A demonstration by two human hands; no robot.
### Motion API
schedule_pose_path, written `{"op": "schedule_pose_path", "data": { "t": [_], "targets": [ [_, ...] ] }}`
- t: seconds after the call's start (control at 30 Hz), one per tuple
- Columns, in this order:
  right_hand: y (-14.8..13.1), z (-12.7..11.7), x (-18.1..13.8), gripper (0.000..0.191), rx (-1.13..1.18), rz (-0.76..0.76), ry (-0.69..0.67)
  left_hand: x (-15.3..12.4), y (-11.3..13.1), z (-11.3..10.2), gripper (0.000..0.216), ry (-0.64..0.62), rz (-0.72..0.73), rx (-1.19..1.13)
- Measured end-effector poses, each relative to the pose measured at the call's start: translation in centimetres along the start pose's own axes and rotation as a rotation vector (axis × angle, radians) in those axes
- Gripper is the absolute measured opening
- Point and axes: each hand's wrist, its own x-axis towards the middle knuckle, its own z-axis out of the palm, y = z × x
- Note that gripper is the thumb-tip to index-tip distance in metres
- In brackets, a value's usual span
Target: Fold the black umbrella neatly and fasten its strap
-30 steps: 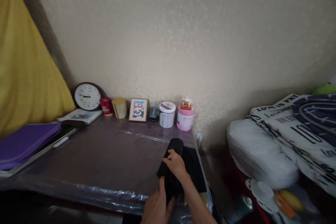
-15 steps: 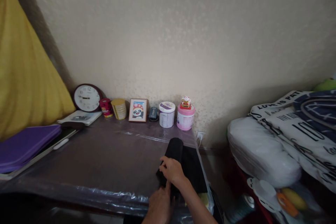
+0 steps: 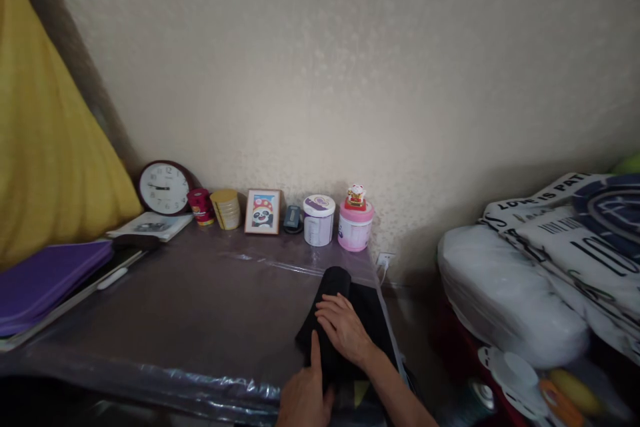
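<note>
Black cloth (image 3: 334,282) lies at the right end of the table, part folded or rolled into a thick layer and part spread flat to the right. My right hand (image 3: 345,330) rests flat on the thick part, its fingers together and stretched out. Close to the table's front edge, my left hand (image 3: 303,395) touches the cloth's near left side. Its index finger points forward along the cloth and its thumb sits apart; the other fingers are hidden. A small yellowish patch (image 3: 361,391) shows beneath the cloth's near edge.
The table (image 3: 210,307) has a clear plastic cover. Along the wall stand a clock (image 3: 163,188), a red tub (image 3: 201,208), a picture frame (image 3: 263,211), a white tub (image 3: 319,223) and a pink tub (image 3: 355,230) with a figurine. A purple folder (image 3: 50,280) lies left; wrapped bedding (image 3: 505,287) sits right.
My right hand has slid right and flattened, its fingers now stretched over the cloth. My left hand has shifted slightly down and its index finger is more exposed. The view has moved slightly.
</note>
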Motion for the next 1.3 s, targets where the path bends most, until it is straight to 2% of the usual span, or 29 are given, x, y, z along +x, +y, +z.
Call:
{"op": "schedule_pose_path", "data": {
  "t": [0.2, 0.3, 0.43, 0.57, 0.7, 0.83, 0.97, 1.13, 1.3],
  "targets": [
    [4.9, 1.5, 3.8, 0.029, -0.12, 0.041, 0.016, 0.0, 0.2, -0.5, 0.079, -0.041, -0.058, -0.003],
    [6.4, 1.8, 5.3, 0.028, -0.159, 0.088, 0.003, 0.0, 0.3, -0.6, 0.079, -0.06, -0.077, 0.004],
    [7.2, 1.2, 6.5, 0.025, -0.149, 0.31, 0.03, 0.0, 0.2, -0.3, 0.08, -0.042, -0.073, 0.013],
    [8.3, -1.0, 5.2, 0.03, -0.154, 0.492, 0.127, 0.2, -0.2, 0.3, 0.078, -0.011, -0.037, 0.015],
    [9.3, -3.7, 0.5, 0.032, -0.173, 0.639, 0.2, 0.2, -0.5, 0.5, 0.078, 0.018, 0.018, -0.018],
    [8.3, -5.0, -4.6, 0.032, -0.009, 0.726, 0.178, -0.1, -0.5, 0.3, 0.074, 0.038, 0.023, -0.016],
    [6.1, -4.5, -7.2, 0.032, 0.096, 0.793, 0.155, -0.3, -0.3, 0.2, 0.074, 0.039, 0.017, 0.003],
    [3.9, -3.3, -7.7, 0.035, 0.136, 0.804, 0.186, -0.1, -0.5, 0.6, 0.074, 0.061, 0.026, -0.002],
    [2.1, -3.4, -5.9, 0.03, 0.285, 0.695, 0.227, -0.1, -0.5, 0.6, 0.075, 0.064, 0.035, -0.019]
  ]
}}
